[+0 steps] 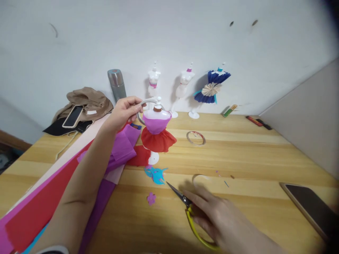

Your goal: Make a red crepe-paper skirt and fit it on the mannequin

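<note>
My left hand pinches a thin grey-white roll of tape between thumb and fingers, just behind a small dress-form mannequin. That mannequin stands upright in a purple top and a gathered red skirt. Down at the right, my right hand is closed over a pair of scissors with yellow handles; the dark blades look shut and point to the upper left. Left of the scissors' tip lie blue paper scraps and a purple paper flower. My fingers partly hide the scissor handles.
By the wall stand two bare mannequins and a blue-dressed mannequin. A grey flask, brown cloth and phone are at left, above coloured paper sheets. A tape ring and dark tablet-like device lie rightward.
</note>
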Demonstrator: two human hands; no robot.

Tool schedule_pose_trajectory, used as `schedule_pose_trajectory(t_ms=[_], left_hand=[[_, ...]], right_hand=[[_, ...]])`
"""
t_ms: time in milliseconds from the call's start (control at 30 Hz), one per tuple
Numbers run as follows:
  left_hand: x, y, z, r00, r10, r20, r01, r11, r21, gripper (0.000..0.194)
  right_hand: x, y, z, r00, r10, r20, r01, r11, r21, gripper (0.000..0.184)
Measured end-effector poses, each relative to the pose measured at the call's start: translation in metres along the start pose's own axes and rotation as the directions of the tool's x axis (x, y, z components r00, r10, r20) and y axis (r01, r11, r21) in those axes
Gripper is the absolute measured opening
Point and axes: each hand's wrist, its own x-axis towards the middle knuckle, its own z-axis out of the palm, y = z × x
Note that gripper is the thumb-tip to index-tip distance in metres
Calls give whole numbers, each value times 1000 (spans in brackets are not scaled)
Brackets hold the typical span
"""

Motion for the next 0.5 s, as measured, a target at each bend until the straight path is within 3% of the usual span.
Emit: schedule_pose_trajectory(t_ms=[100,200,300,367,433,500], left_hand=[[0,2,0,1000,0,3,0,1000,6,27],[0,3,-1,1000,-4,9,4,1000,2,30],[-1,2,-2,1000,-4,9,4,1000,-23,30],[-2,1,-1,1000,-2,-8,1,999,-44,30],[-3,0,1,999,17,-34,-18,998,-58,30],[-3,1,4,997,46,-55,-49,997,-55,30]], right_hand=[[-7,6,3,999,-43,-29,41,998,-57,57],[7,7,-16,978,-76,-194,73,997,-20,50],[39,-2,-54,917,-122,-381,139,990,17,47],[67,-13,-81,844,-200,-498,219,976,-22,46],[98,-25,-102,791,-301,-533,318,946,-61,45],[130,-35,-116,790,-404,-461,412,907,-90,46]])
